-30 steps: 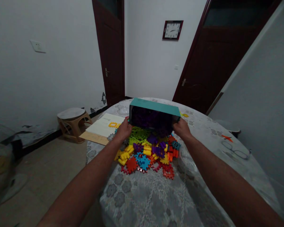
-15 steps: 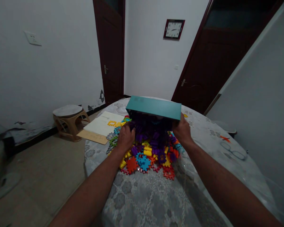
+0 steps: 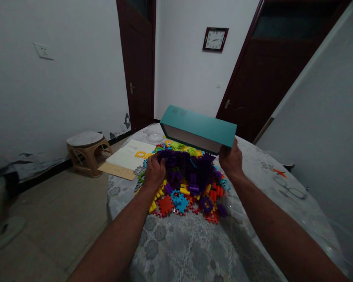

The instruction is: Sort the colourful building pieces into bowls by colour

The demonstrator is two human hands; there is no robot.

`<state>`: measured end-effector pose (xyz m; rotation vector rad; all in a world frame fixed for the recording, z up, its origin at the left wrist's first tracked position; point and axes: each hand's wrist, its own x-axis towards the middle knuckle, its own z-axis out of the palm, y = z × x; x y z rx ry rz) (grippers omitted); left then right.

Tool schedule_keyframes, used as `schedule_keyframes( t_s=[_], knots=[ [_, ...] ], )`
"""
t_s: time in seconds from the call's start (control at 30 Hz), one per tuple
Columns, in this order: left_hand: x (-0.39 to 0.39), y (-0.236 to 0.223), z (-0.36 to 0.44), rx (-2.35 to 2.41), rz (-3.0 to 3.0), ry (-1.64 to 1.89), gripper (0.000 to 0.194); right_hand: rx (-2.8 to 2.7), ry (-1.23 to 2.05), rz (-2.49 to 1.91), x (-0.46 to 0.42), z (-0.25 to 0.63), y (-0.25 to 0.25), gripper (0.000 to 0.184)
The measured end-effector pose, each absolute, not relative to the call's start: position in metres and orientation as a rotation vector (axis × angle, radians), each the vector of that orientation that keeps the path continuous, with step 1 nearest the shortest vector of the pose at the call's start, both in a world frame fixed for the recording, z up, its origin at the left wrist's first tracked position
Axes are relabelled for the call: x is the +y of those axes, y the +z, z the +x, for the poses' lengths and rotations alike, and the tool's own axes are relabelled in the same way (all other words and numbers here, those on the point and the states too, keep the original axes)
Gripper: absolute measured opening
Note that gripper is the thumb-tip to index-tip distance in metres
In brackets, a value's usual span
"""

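My right hand (image 3: 231, 159) grips the near right corner of a teal box (image 3: 198, 126), which is tilted with its open side down over a heap of plastic building pieces (image 3: 181, 201). Purple pieces (image 3: 176, 160) top the heap; red, blue, yellow, orange and green ones, many gear-shaped, spread around them. At the heap's left side, my left hand (image 3: 155, 172) is curled against the purple pieces, thumb up. Its fingertips are hidden, so I cannot make out what they hold.
A round table (image 3: 188, 250) wears a grey flowered cover. White paper and a tan strip (image 3: 117, 171) lie left of the heap. Glasses (image 3: 290, 188) and an orange piece (image 3: 280, 172) lie at the right. A stool (image 3: 90, 152) stands on the floor at the left.
The box has risen and shifted right with my right hand, baring green and yellow pieces behind the purple ones. Some purple pieces have slid to the front right. My left hand has barely moved.
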<state>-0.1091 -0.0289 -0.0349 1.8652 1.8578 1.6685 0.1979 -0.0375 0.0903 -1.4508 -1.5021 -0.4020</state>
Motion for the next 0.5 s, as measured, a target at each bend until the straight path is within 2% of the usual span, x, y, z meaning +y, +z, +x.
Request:
schedule_keyframes(
  t_s=[0.17, 0.33, 0.5],
  knots=[
    [-0.03, -0.032, -0.113, 1.789, 1.949, 1.633, 0.033, -1.508, -0.344, -1.47, -0.05, 0.195, 0.096, 0.046],
    [-0.034, -0.027, -0.115, 1.734, 2.077, 1.581, 0.029, -1.462, -0.112, -1.566, -0.053, 0.196, 0.109, 0.048],
    [-0.034, -0.022, -0.119, 1.703, 2.205, 1.556, 0.027, -1.307, 0.095, -1.598, -0.035, 0.241, 0.136, 0.05]
  ],
)
